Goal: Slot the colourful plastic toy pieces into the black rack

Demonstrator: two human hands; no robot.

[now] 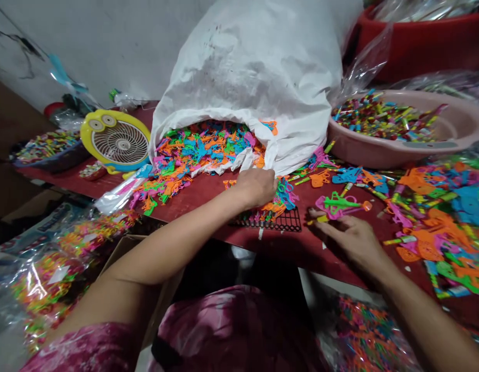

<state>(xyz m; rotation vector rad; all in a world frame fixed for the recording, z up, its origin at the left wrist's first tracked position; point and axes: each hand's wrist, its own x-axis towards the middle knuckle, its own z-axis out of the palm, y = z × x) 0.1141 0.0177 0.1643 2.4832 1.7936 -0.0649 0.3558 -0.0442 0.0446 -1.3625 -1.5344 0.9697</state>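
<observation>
My left hand (255, 188) rests at the lower lip of a white woven sack (247, 67), its fingers bunched against the cloth. I cannot tell whether they grip it. Bright plastic toy pieces (204, 150) in orange, blue, green and pink spill from the sack's mouth onto the red table (309, 248). My right hand (350, 240) pinches a yellow plastic stick (317, 219) beside a pink and green plastic toy piece (338, 205). A small black plastic grid (286, 222) lies just beyond, between my hands.
A pink basin (382, 150) of coloured sticks stands at the right, with a heap of plastic pieces (441, 217) in front of it. A yellow cartoon fan (115, 139) stands at the left. Filled plastic bags (46, 274) and a cardboard box (134, 253) sit below the table edge.
</observation>
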